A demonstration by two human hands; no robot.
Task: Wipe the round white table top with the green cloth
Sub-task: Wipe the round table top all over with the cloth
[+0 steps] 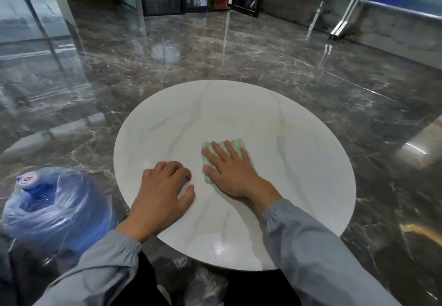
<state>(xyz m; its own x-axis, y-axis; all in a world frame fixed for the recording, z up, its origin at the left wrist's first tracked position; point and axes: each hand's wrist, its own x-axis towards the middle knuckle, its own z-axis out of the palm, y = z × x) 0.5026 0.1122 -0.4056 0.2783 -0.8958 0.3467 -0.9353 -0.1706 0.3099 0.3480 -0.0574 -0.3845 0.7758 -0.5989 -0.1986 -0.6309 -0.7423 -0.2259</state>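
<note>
The round white table top (299,162), with faint grey veins, fills the middle of the view. A folded green cloth (235,144) lies flat near its centre. My right hand (230,170) presses on the cloth with straight, spread fingers and covers most of it. My left hand (161,192) rests on the bare table just left of the cloth, near the front edge. Its fingers are loosely curled and hold nothing. A pale yellowish stain (229,120) shows on the table beyond the cloth.
A big blue water bottle wrapped in clear plastic (56,206) stands on the floor close to the table's left front edge. Glossy dark marble floor (215,50) surrounds the table. Glass partitions stand at left and far right, dark doors at the back.
</note>
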